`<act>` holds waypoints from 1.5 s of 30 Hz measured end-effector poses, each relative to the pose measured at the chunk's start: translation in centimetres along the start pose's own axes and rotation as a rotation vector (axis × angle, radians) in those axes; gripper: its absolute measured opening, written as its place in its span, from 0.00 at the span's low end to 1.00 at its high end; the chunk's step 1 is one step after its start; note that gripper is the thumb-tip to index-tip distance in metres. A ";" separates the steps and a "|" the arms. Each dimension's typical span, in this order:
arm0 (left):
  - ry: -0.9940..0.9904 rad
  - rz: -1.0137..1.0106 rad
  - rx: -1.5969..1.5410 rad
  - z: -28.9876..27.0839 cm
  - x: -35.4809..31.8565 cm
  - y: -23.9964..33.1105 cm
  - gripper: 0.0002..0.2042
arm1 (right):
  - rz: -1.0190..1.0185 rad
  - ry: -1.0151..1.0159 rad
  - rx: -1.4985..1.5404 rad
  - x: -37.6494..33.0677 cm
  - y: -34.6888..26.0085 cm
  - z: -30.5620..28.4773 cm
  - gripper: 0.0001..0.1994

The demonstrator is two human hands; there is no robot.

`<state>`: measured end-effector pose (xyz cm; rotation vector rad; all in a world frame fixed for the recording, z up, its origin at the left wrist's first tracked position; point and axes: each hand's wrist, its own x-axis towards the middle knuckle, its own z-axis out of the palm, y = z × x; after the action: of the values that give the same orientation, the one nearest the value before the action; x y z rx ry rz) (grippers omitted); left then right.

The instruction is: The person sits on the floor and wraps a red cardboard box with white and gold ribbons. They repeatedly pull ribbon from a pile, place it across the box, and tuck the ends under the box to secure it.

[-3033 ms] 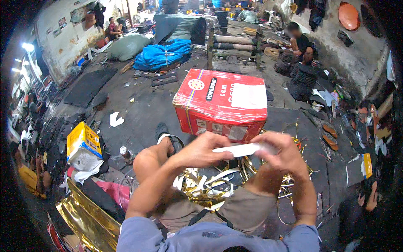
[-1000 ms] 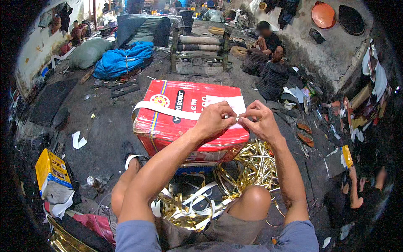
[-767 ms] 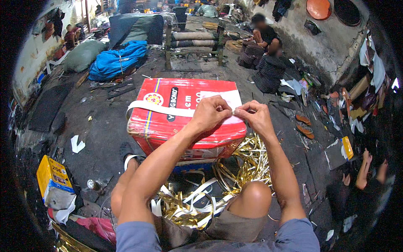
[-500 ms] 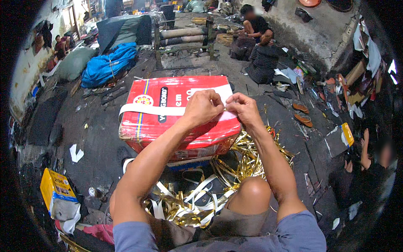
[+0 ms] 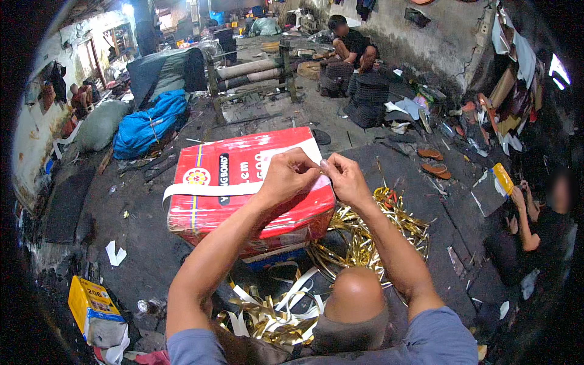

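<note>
1. Grip, clock centre, twelve straight ahead: the left hand and right hand meet. Left thumb and forefinger pinch the white strip; the right fingertips, pressed together, appear to pinch its end.
2. White strip: it runs from the grip toward nine o'clock, across the top of the red box, bending over its left edge.
3. Handling, in my judgement: keep the strip flat and untwisted, fingertips close, pressure light and even.
4. Surroundings: gold tangle at four o'clock; mixed strips near half past six; yellow box at eight.
5. Not verifiable: the strip's pinched end, covered by fingers; the blue item beneath the red box, mostly hidden.
</note>
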<state>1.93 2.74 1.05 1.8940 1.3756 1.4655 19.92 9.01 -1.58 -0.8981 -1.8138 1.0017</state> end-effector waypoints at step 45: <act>-0.042 -0.103 -0.117 1.1 1.5 -1.6 0.02 | 0.468 -0.078 -0.503 -9.9 35.2 8.3 0.14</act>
<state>2.18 5.01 0.14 1.7462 1.3176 1.4162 22.44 12.93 -38.78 -1.6683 -2.0080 0.8699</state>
